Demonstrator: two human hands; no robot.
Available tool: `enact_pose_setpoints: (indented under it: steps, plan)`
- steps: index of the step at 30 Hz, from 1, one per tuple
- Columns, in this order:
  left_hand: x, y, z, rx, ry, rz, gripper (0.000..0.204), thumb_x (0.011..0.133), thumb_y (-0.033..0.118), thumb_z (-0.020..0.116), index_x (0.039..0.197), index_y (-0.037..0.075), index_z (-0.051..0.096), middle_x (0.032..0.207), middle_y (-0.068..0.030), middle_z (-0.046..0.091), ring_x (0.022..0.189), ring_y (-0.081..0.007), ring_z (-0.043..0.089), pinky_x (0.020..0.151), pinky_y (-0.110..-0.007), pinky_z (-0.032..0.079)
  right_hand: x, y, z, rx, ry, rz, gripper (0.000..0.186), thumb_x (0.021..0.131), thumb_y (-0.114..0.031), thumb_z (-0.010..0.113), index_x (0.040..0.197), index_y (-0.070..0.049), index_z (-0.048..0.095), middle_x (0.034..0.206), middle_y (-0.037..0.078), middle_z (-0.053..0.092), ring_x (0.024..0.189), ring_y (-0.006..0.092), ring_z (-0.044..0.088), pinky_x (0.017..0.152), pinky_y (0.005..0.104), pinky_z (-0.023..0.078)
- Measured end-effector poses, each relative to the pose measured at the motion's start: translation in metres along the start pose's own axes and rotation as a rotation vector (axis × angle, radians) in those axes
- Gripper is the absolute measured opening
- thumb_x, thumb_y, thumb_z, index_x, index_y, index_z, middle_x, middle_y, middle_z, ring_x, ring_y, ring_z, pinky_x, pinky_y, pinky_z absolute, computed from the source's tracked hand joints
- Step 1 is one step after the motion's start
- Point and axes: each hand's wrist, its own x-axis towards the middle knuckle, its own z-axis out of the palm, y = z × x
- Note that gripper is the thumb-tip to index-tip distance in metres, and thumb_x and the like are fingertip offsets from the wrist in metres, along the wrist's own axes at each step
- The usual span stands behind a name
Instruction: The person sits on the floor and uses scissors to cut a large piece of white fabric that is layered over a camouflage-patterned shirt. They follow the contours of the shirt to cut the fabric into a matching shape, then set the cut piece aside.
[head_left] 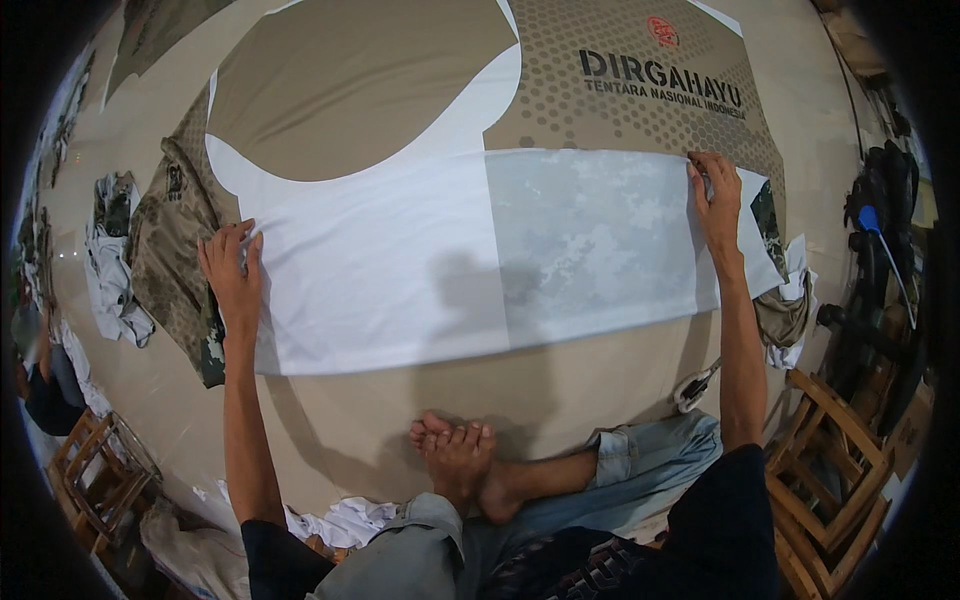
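Observation:
A printed fabric panel lies flat on the floor in front of me, its upper part brown with a dotted pattern (690,120) and dark lettering. Across its lower part lies a folded-over strip, white on the left (370,270) and pale grey camouflage on the right (590,240). My left hand (230,275) rests at the strip's left end, fingers apart. At the far right corner of the strip, my right hand (716,200) presses down with bent, spread fingers. Brown camouflage fabric (165,250) lies rumpled beside my left hand.
Beige tiled floor (350,420) surrounds the fabric. My bare feet (460,460) are close to its near edge. A small tool with a pale looped handle (690,392) lies by my right forearm. Wooden frames (825,460) stand right, another (100,465) left. Cloth scraps (115,270) lie left.

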Motion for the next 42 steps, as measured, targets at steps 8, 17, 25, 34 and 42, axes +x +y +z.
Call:
enact_pose_setpoints:
  steps: [8, 17, 25, 34, 42]
  plan:
    - [0.020, -0.007, -0.004, -0.046, 0.015, 0.010, 0.015, 0.102, 0.017, 0.062, 0.108, 0.004, 0.066, 0.102, -0.0085, 0.065, 0.106, -0.0284, 0.061, 0.119, -0.049, 0.030, 0.011, -0.001, 0.002, 0.116, 0.056, 0.102, 0.008, 0.096, -0.005, 0.066, 0.101, 0.001, 0.065, 0.097, 0.014, 0.066, 0.093, 0.0321, 0.061, 0.087, 0.0414, 0.047]
    - [0.026, -0.008, 0.000, -0.096, 0.016, 0.023, 0.023, 0.100, 0.022, 0.066, 0.117, 0.006, 0.068, 0.125, -0.0107, 0.064, 0.122, -0.0298, 0.056, 0.119, -0.049, 0.030, 0.017, -0.002, 0.007, 0.134, 0.029, 0.111, 0.009, 0.098, -0.006, 0.065, 0.103, 0.001, 0.065, 0.097, 0.015, 0.065, 0.095, 0.0329, 0.060, 0.087, 0.0421, 0.048]
    - [0.021, -0.005, 0.000, -0.100, -0.016, 0.045, 0.030, 0.099, 0.024, 0.067, 0.125, 0.009, 0.066, 0.136, -0.0094, 0.060, 0.139, -0.0290, 0.048, 0.124, -0.054, 0.023, 0.009, 0.009, 0.005, 0.115, 0.040, 0.123, 0.011, 0.098, -0.007, 0.065, 0.106, 0.001, 0.065, 0.097, 0.015, 0.065, 0.094, 0.0335, 0.060, 0.085, 0.0422, 0.048]
    - [0.023, -0.012, -0.001, -0.058, -0.015, 0.005, 0.038, 0.102, 0.029, 0.063, 0.136, 0.012, 0.062, 0.151, -0.0083, 0.053, 0.146, -0.0301, 0.041, 0.125, -0.055, 0.020, 0.004, -0.038, -0.003, -0.089, 0.097, 0.028, 0.037, 0.096, -0.016, 0.068, 0.130, -0.003, 0.061, 0.141, 0.018, 0.054, 0.134, 0.0384, 0.048, 0.113, 0.0541, 0.035]
    - [0.019, 0.012, 0.015, -0.023, -0.147, 0.057, 0.062, 0.107, 0.047, 0.050, 0.159, 0.016, 0.040, 0.166, -0.0123, 0.035, 0.155, -0.0327, 0.027, 0.126, -0.056, 0.016, -0.047, -0.067, 0.005, -0.155, -0.214, 0.202, 0.078, 0.103, -0.055, 0.052, 0.162, -0.009, 0.031, 0.170, 0.018, 0.022, 0.159, 0.0380, 0.013, 0.124, 0.0650, 0.007]
